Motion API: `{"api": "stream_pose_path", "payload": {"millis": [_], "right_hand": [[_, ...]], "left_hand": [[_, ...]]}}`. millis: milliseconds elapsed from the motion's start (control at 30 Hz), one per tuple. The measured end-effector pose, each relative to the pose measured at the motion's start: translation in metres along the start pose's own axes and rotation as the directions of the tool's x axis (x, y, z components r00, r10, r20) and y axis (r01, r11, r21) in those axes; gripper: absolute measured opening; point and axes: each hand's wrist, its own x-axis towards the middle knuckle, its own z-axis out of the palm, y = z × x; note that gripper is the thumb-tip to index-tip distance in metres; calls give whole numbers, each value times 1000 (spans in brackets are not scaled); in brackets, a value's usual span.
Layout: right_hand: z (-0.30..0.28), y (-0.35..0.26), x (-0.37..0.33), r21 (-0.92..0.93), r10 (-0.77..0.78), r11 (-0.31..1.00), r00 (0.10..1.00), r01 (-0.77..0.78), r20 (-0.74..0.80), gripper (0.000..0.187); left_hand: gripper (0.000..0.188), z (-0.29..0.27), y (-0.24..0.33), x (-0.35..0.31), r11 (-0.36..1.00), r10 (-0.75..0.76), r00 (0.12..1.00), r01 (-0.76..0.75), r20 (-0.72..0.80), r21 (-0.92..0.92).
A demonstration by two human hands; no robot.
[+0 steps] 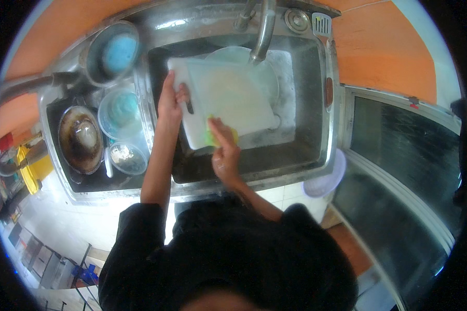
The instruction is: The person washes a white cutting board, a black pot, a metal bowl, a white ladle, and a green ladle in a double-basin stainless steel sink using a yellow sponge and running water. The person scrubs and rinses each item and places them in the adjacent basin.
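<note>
Person at the steel sink (333,78), both hands in the basin. Left hand (169,101) is clamped on the left edge of a white cutting board (228,98), fingers curled over it by the handle slot. Right hand (224,150) presses a yellow-green sponge (210,138) against the board's near edge, fingers bunched together on top of it.

Board: over the basin, tilted, not flat on the bottom. Long axis runs from the left hand's grip across toward the right wall of the basin; handle end points at the left hand. Tap spout (263,31) ends just above the board's far edge. A pale round plate (267,78) shows from under the board, beyond the right hand.

No readable packages or labels near the hands. Left of the left hand, on the drainer side: dark pan with a blue sponge or cloth in it (114,52), a clear round tub (120,111), a small glass bowl (127,158), a burnt dark pan (80,139). Further left, yellow and red objects at the frame edge, too blurred to identify. A white basket (331,179) hangs off the sink's front right corner, right of the right hand.
</note>
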Motion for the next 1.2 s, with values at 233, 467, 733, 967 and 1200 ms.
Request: {"api": "stream_pose_path", "payload": {"millis": [233, 467, 733, 967, 1200], "right_hand": [[-66, 124, 63, -312, 228, 905, 949, -289, -219, 55], [49, 4, 32, 31, -199, 979, 926, 200, 320, 66], [28, 77, 144, -445, -70, 893, 997, 70, 18, 60], [104, -10, 66, 245, -359, 925, 882, 292, 304, 52], [76, 41, 118, 32, -235, 972, 957, 233, 169, 51]], "left_hand": [[33, -17, -3, -20, 998, 6, 999, -9, 43, 56], [34, -6, -15, -50, 917, 260, 958, -204, -124, 342], [32, -28, -22, -89, 926, 216, 956, -136, -200, 351], [27, -37, -40, -95, 783, 513, 818, -321, -260, 533], [28, -38, -38, -122, 852, 416, 858, -250, -303, 460]]}}
